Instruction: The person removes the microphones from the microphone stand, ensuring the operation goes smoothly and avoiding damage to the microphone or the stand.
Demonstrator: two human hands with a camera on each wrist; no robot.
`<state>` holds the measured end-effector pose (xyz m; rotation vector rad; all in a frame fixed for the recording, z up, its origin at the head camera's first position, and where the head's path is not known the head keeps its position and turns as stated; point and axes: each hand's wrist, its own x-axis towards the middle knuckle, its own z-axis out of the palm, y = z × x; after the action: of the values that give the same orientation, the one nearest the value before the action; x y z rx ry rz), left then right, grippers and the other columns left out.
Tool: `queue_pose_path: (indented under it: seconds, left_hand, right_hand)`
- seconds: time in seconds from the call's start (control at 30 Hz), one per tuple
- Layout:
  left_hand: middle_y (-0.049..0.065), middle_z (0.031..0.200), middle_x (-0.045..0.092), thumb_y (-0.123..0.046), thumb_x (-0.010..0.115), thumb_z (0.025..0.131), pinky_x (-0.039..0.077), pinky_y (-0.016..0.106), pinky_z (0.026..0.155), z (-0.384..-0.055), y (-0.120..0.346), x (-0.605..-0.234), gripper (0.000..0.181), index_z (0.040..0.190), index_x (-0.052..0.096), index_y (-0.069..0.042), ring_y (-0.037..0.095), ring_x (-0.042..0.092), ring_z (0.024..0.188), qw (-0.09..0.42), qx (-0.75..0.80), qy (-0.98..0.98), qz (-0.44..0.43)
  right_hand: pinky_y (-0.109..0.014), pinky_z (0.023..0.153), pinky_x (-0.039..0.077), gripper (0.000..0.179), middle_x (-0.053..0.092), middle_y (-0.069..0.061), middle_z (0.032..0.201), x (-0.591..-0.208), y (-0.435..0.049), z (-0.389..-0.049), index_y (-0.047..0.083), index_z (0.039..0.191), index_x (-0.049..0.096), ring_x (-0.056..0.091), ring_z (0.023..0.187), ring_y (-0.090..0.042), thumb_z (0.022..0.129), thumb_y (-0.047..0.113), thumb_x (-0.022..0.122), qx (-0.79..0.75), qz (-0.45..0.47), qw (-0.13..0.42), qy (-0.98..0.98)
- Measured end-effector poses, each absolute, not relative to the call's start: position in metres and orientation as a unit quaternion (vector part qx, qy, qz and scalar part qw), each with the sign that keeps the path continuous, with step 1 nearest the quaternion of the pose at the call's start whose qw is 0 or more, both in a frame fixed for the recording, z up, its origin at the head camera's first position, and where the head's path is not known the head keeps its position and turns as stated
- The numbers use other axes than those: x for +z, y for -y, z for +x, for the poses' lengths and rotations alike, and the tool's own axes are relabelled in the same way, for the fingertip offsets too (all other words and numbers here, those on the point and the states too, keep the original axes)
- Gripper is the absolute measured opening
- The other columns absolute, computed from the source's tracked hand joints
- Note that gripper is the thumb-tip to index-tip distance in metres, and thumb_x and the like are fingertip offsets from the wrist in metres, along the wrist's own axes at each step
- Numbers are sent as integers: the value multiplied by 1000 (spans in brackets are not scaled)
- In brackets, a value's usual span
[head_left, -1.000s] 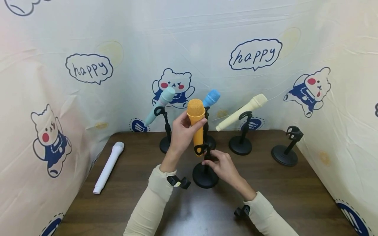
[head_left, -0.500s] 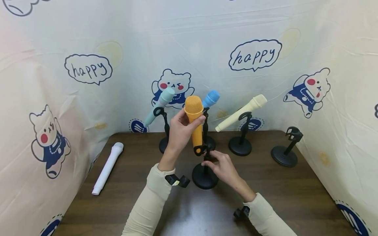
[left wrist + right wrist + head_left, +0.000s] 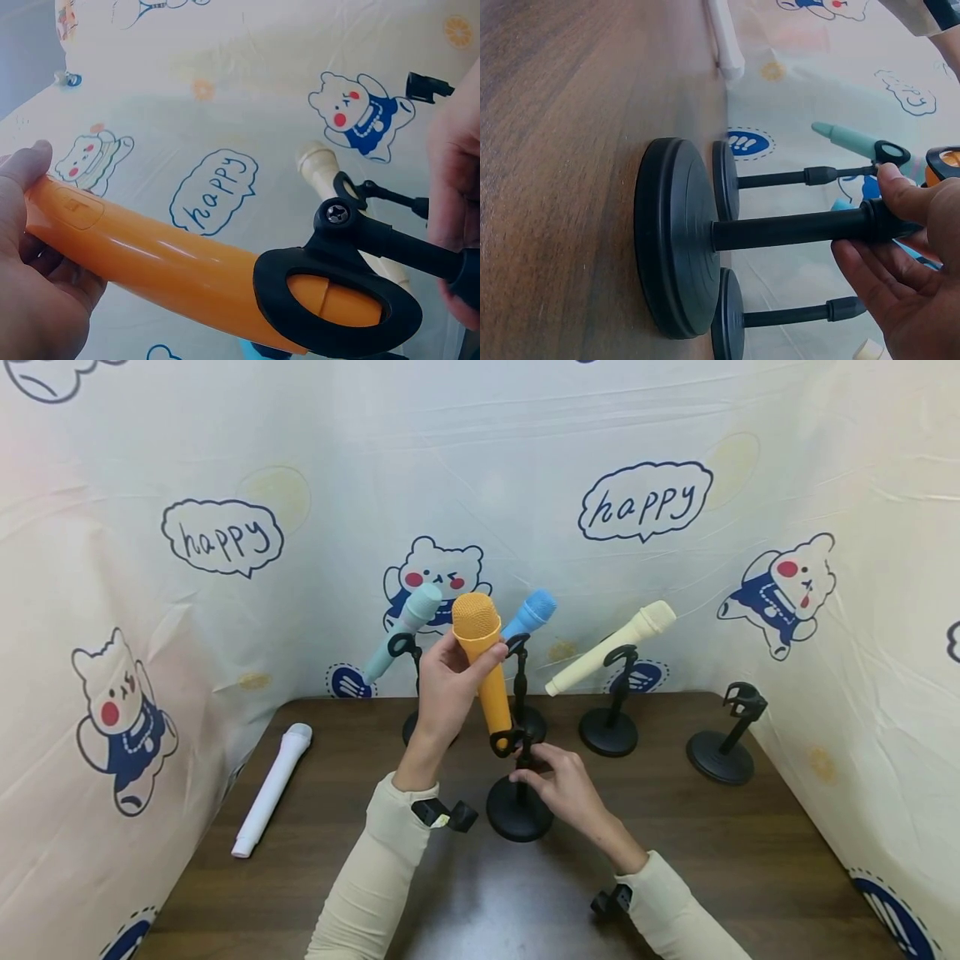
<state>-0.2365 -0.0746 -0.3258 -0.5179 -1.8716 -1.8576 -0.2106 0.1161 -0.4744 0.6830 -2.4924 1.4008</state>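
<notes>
My left hand (image 3: 447,687) grips an orange microphone (image 3: 492,693) just below its mesh head. The microphone's tail end sits in the ring-shaped clip (image 3: 337,304) of a black microphone stand (image 3: 519,810), and it leans with its head up and to the left. My right hand (image 3: 564,783) pinches the stand's post near its upper collar, as the right wrist view shows, thumb on one side and fingers on the other. The stand's round base (image 3: 679,240) rests on the table.
Behind stand a teal microphone (image 3: 405,631), a blue microphone (image 3: 531,614) and a cream microphone (image 3: 611,647), each in a black stand. A stand without a microphone (image 3: 723,752) is at the right. A white microphone (image 3: 272,789) lies on the wooden table (image 3: 300,902) at left.
My left hand has moved left and slightly up, tilting the orange microphone's head leftward while its tail end stays in the clip. My right hand keeps its place on the post.
</notes>
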Motion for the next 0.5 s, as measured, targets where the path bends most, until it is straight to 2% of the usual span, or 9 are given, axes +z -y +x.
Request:
queue_pose_path:
  seconds: [0.23, 0.5]
  left_hand:
    - [20, 124, 73, -14, 77, 99, 60, 38, 103, -238, 76, -324, 40, 134, 64, 3, 24, 73, 103, 229, -684, 666, -192]
    - [20, 116, 75, -13, 74, 100, 60, 41, 103, -240, 79, -320, 36, 131, 64, 1, 23, 73, 99, 235, -700, 644, -200]
  right_hand:
    - [-28, 81, 66, 22, 78, -15, 116, -475, -116, -212, 9, 112, 77, 77, 102, -24, 92, 14, 84, 479, 231, 96, 841]
    - [-26, 79, 65, 22, 78, -9, 116, -475, -116, -212, 10, 113, 77, 77, 102, -23, 92, 13, 84, 482, 227, 95, 841]
